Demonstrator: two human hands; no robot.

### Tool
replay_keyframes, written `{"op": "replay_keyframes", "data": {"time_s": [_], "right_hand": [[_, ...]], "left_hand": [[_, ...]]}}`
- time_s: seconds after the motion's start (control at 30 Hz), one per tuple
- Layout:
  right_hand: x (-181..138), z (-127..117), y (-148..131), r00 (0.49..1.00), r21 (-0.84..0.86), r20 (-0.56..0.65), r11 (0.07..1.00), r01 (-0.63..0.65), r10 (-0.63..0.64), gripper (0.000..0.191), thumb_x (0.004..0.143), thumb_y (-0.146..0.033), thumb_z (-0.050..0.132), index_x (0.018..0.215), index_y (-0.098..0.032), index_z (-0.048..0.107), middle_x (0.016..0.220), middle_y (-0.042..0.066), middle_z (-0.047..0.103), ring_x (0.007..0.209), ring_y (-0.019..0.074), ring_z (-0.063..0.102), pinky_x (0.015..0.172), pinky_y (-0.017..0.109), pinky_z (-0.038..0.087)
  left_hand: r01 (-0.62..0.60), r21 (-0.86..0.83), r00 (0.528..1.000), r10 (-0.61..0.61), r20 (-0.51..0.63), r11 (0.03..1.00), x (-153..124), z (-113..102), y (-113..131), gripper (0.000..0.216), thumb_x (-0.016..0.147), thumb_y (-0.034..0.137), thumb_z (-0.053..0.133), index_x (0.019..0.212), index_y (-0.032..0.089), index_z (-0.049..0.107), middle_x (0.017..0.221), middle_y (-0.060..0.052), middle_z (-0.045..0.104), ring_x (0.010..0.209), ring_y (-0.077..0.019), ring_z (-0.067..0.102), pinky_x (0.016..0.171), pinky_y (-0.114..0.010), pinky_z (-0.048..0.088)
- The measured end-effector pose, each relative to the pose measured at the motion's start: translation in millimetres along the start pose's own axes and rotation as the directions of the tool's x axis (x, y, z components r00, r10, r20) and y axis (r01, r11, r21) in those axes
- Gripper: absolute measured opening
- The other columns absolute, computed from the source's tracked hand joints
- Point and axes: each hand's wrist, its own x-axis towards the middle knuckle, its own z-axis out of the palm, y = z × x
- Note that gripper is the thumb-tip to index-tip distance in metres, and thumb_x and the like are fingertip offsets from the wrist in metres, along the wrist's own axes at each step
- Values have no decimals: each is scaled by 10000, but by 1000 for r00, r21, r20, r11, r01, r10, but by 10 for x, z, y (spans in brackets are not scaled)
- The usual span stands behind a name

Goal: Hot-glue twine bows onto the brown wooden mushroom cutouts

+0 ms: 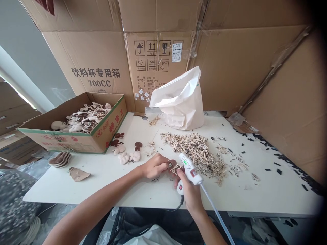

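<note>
My left hand pinches a small brown fabric piece with a pale cord bow on it. In my right hand is a white glue gun, with a clear glue stick running out of its back end. The fingers of my right hand also reach the bow, though I cannot tell how firmly they touch it. Just right of the gun lies a heap of small pale cord bows. Left of my hands are cream fabric pieces and a brown one.
A cardboard box full of brown and cream pieces stands at the left. Near it lie a stack of fabric pieces and a torn cardboard scrap. A white bag stands at the back; black bits are scattered right.
</note>
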Motion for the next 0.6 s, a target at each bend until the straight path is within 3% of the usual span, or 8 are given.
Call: {"op": "replay_keyframes", "data": {"time_s": [0.1,0.23,0.43,0.6], "right_hand": [[-5,0,-3,1000,0,1,1000,4,-4,360,873,-569,751,841,-215,693,648,18,696,498,157,538,483,277,406],[3,8,-1,1000,6,5,1000,3,-3,377,873,-584,746,829,-215,686,649,18,692,496,156,541,481,279,410],[6,14,3,1000,-17,-14,1000,-1,1,375,876,-579,748,841,-208,701,659,20,693,486,144,526,465,269,395],[-2,20,25,1000,2,-20,1000,14,-13,350,891,-562,745,859,-218,697,666,10,688,500,143,538,471,260,400]], "left_hand": [[-11,10,1000,12,-16,1000,-11,-4,-21,348,1013,241,370,769,155,603,803,-42,698,668,-129,520,714,-249,434],[49,71,997,-44,-57,996,-22,6,-33,483,1088,395,348,789,152,638,719,-32,671,620,-121,506,675,-249,422],[119,69,991,-115,-65,991,-4,46,-10,657,1111,529,290,820,145,736,810,-63,757,662,-123,623,687,-238,453],[153,86,985,-144,-99,985,0,73,-26,661,1097,561,334,813,144,761,792,-67,771,616,-120,609,644,-241,442]]}}
